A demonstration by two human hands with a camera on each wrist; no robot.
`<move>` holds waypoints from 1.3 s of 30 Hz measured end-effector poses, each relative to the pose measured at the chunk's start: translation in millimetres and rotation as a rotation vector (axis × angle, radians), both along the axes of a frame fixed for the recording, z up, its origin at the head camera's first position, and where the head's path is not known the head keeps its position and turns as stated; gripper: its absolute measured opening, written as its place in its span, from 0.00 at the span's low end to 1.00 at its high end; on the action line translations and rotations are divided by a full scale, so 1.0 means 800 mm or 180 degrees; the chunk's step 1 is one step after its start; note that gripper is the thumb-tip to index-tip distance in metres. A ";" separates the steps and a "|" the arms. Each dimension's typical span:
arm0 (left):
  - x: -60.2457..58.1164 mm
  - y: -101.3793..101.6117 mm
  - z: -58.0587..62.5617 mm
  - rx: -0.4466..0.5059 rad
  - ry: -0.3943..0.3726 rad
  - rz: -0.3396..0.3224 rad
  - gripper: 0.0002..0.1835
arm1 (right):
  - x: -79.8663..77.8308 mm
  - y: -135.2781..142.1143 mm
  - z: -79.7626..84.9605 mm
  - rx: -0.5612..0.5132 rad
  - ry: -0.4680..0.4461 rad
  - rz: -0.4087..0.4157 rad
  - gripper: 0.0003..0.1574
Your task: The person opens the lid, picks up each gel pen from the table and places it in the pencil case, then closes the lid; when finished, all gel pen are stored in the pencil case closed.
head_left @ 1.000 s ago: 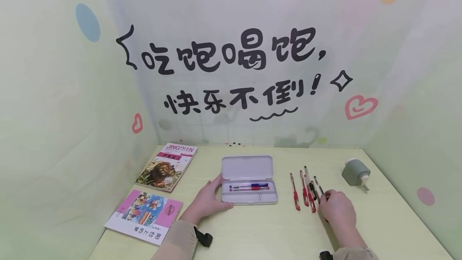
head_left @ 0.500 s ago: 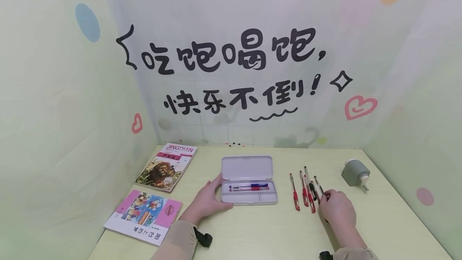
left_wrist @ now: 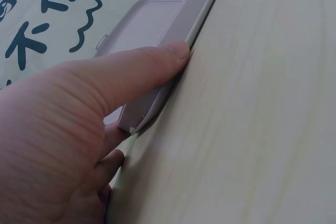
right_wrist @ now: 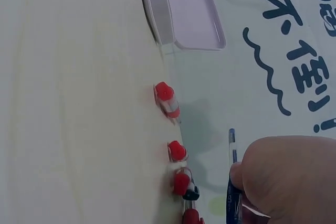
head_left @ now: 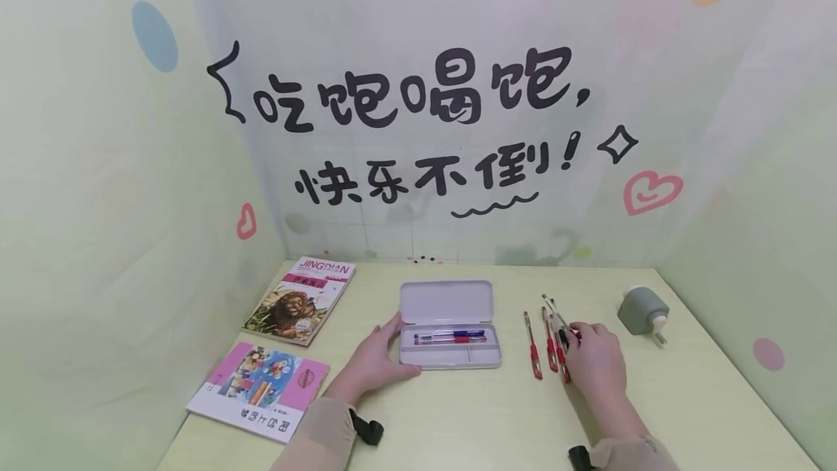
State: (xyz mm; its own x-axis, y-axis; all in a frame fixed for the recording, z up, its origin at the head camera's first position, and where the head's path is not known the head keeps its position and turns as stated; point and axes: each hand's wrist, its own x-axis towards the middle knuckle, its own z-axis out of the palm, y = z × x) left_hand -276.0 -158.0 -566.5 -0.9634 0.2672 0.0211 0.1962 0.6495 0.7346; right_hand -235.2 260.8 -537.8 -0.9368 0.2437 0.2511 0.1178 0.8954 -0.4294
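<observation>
An open pale lilac pencil case lies mid-table, lid tilted back, with a blue pen and a red pen in its long compartment. My left hand grips its left end. In the left wrist view the thumb presses the case's front wall, fingers around the corner. My right hand pinches a clear-barrelled pen with a dark grip, raised over the other pens. Beneath and beside that hand lie several red pens and a black-capped pen, partly hidden by the fingers.
Two books stand out on the left: one with a lion cover, and a pink and white one nearer me. At the right back a grey bottle with a white nozzle lies on its side. A printed curtain closes off the rear.
My right hand has moved left and slightly up, lifting the dark pen from beside the pile to over it. The left hand keeps its place on the pencil case.
</observation>
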 end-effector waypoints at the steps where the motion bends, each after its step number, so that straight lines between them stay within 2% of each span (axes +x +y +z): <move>1: 0.000 0.000 0.000 0.0003 -0.0009 -0.0002 0.70 | -0.002 -0.004 -0.001 0.0027 0.0067 0.0050 0.22; 8: -0.001 0.001 -0.002 0.0001 -0.0030 -0.0004 0.71 | -0.017 -0.035 -0.003 0.0030 0.0555 0.0442 0.14; 14: -0.003 0.001 0.002 0.0012 -0.0026 -0.0013 0.71 | -0.031 -0.068 -0.001 0.0114 0.0965 0.0757 0.07; 23: -0.006 0.002 0.005 -0.0038 -0.0036 -0.0018 0.72 | -0.048 -0.120 0.001 0.0285 0.0824 0.1029 0.08; 27: -0.007 0.002 0.005 -0.0040 -0.0033 -0.0023 0.71 | -0.052 -0.141 -0.002 0.0407 0.0867 0.1174 0.06; 39: -0.004 -0.001 0.003 -0.0076 -0.0035 -0.0033 0.71 | -0.055 -0.185 -0.015 0.0471 0.0854 0.1409 0.05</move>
State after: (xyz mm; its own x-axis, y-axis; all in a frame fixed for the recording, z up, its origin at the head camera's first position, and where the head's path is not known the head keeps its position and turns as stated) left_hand -279.1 -159.2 -564.3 -0.9607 0.2775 0.0041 0.1951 0.6648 0.7211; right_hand -279.2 112.7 -550.1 -0.8402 -0.2160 0.4974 -0.3810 0.8878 -0.2580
